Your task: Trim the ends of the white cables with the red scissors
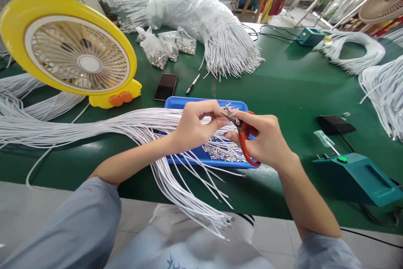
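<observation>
My right hand (266, 137) grips red-handled scissors (244, 145), their blades pointing left toward my other hand. Pinched in my left hand (201, 124) is the end of a white cable, close to the blades. Beneath both hands lies a blue tray (176, 102) holding small metal pieces (222, 152). A thick bundle of white cables (110, 124) runs from the left across the tray. Some cable ends (220, 218) hang over the table's front edge, with dark or bare wire at their tips. Fingers partly hide the exact contact between blades and cable.
A yellow fan (132, 59) stands at the left. Behind the tray lie a phone (166, 87), a pen (192, 84), bags of metal parts (157, 53) and a plastic-wrapped cable bundle (201, 17). A teal device (359, 176) and coiled cables (362, 50) are at the right.
</observation>
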Motion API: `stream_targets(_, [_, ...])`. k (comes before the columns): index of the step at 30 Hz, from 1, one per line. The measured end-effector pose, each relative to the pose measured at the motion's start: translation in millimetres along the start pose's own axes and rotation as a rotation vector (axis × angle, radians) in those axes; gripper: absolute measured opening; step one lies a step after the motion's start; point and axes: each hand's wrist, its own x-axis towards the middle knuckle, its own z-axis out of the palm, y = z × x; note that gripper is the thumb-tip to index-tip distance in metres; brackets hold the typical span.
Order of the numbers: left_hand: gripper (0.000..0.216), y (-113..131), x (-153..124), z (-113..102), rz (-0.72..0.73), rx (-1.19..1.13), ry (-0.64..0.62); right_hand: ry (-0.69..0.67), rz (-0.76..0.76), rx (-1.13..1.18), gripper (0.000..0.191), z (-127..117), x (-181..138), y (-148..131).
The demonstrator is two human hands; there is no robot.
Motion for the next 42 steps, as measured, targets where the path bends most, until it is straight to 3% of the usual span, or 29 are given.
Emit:
stream_targets(5, [0.014,-12.7,8.1,-6.2,-0.069,-0.115,0.147,-0.048,0.197,0.125,0.036,-2.6,9.1,14.4])
stream_targets(7, [0.016,-17.9,12.1,-8.5,-0.094,-0.152,0.23,0.021,0.33,0.25,0.026,-3.7,13.8,22.0])
stream_targets(9, [0.015,-18.8,12.9,-7.5,-0.099,-0.15,0.227,0.173,0.378,0.414,0.02,-3.2,16.6,24.9])
stream_targets(11, [0.013,-15.1,10.0,-3.2,-0.104,-0.132,0.156,0.309,0.326,0.563,0.021,-1.5,16.3,21.1])
stream_targets(13, [0.012,-8.8,5.5,2.1,-0.126,-0.125,0.085,0.363,0.244,0.651,0.023,0.7,13.5,12.6])
stream_targets(18, [0.017,1.4,-0.6,7.9,-0.2,-0.192,0.0,0.345,0.163,0.665,0.021,4.2,4.7,-5.8])
stream_targets(32, [0.023,-2.5,-3.6,12.4,-0.155,-0.184,0.027,0.386,0.155,0.558,0.024,6.0,2.9,-16.1])
stream_targets(42, [0.026,-0.2,3.8,3.3,-0.378,-0.312,-0.228,0.239,0.092,0.589,0.03,-1.7,1.7,-9.3])
